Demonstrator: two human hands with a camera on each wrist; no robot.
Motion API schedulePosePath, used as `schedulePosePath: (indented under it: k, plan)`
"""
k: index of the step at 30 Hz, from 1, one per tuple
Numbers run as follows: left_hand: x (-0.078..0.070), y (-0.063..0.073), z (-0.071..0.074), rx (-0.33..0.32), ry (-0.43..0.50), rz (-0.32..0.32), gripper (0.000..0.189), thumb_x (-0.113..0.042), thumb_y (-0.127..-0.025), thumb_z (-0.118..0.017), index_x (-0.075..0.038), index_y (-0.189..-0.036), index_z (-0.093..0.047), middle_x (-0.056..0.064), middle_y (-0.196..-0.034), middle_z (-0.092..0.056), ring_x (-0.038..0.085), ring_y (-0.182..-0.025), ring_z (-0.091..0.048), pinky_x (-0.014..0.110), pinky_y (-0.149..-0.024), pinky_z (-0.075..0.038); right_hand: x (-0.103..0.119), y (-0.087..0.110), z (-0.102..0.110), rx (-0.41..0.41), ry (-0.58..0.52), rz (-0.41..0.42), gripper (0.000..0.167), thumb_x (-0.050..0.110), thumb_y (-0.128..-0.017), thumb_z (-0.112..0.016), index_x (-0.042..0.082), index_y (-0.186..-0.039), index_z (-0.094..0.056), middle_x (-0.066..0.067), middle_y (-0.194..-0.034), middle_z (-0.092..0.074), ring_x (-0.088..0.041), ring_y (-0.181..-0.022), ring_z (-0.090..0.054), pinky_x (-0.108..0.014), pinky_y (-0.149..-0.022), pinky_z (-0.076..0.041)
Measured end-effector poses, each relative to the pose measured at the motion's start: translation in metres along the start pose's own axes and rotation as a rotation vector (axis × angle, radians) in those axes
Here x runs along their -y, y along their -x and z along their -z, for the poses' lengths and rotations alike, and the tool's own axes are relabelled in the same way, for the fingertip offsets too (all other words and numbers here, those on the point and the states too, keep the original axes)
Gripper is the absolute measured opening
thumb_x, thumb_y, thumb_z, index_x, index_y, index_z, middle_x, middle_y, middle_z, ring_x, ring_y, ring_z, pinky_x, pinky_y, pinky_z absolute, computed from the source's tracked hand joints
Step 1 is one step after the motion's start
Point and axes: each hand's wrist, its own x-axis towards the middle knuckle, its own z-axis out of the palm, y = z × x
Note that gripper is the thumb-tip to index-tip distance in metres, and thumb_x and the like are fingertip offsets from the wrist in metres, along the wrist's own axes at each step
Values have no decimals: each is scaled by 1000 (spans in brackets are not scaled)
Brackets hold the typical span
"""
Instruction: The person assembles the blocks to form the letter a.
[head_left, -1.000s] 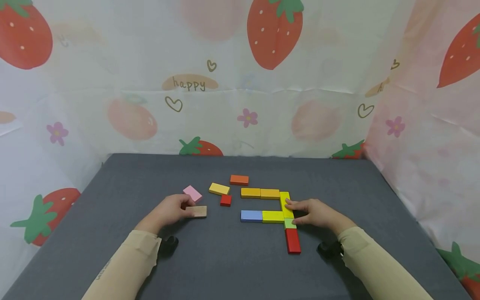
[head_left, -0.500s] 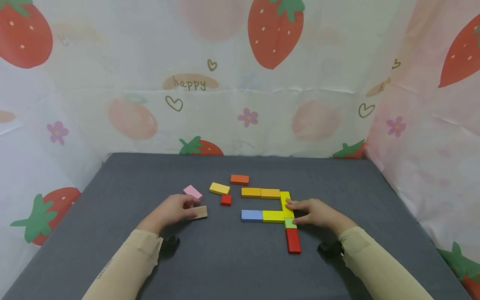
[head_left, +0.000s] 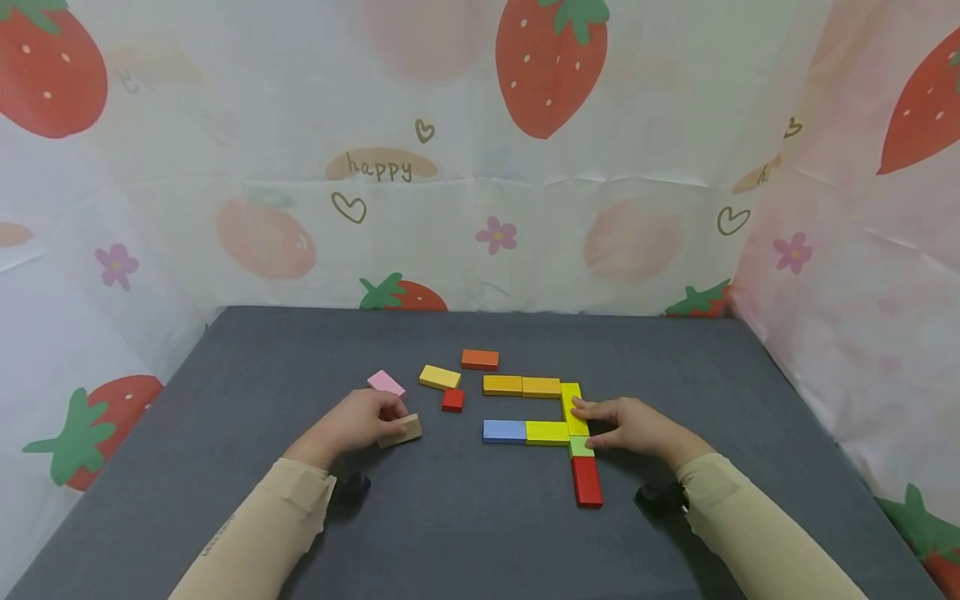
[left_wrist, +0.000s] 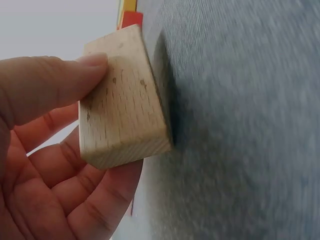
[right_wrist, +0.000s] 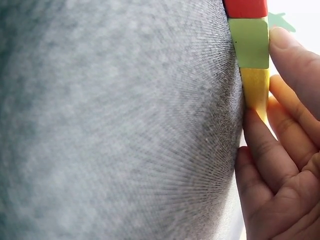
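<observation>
One unpainted wooden block (left_wrist: 120, 95), oblong, grain and small dark flecks visible; held in the left hand (head_left: 360, 425), pinched between thumb and curled fingers. Position: over the left part of the grey cloth (head_left: 450, 533), tilted, nearer to the person than the pink block (head_left: 386, 383) and to the left of the blue block (head_left: 504, 431), from which it is set apart. Whether an edge is touching the cloth cannot be told.

Handling, as judged: light, rigid, hardly to be harmed by a drop; slipping is not much to be feared on what looks like a bare, matt surface. Best taken by its two long sides, near the middle, with the ends left free for butting.

One right hand (head_left: 637, 429), fingers loosely extended, no block enclosed: fingertips are laid against the yellow block (head_left: 569, 395) and the thumb against the light green block (right_wrist: 251, 44). These painted pieces look smoother and might be nudged out of line by a heavy touch.

Writing: "happy" is read on the printed backdrop (head_left: 637, 158); a similar mark at right is cut by a fold. Lettering on the left sleeve (head_left: 247, 542) is too small to be read. No brand is seen on the blocks.
</observation>
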Motion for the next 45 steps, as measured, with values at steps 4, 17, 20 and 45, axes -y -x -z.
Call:
schedulePosePath:
  k: [4, 17, 20, 45]
  plan:
    - [-4, -1, -1, -15, 38, 16, 7, -20, -80, -70, -17, -84, -64, -4, -76, -59, 12, -69, -53, 26, -59, -44, 1, 0, 0, 2, 7, 3, 62, 40, -76, -70, 24, -132, -49, 3, -141, -39, -27, -131, -32, -46, -102, -31]
    - [-22, -5, -16, -73, 216, 68, 11, -19, -81, -69, -12, -89, -65, 0, -80, -58, 14, -74, -52, 27, -62, -44, -1, 0, -1, -6, 13, 10, 61, 39, -76, -70, 24, -132, -49, 3, -141, -39, -27, -132, -32, -46, -102, -31]
    - [-27, -7, -23, -71, 241, 91, 14, -19, -81, -68, -12, -93, -66, 1, -81, -58, 15, -75, -52, 26, -62, -44, 0, 0, -1, -7, 11, 9, 61, 39, -77, -70, 24, -132, -49, 4, -141, -39, -26, -132, -32, -46, -102, -31]
    - [-55, -14, -55, 15, 294, 111, 28, -18, -83, -66, -14, -110, -60, 4, -72, -54, 15, -58, -51, 27, -53, -41, 0, 0, -1, -10, 27, 10, 61, 40, -77, -69, 23, -132, -49, 4, -140, -40, -26, -132, -32, -46, -102, -30]
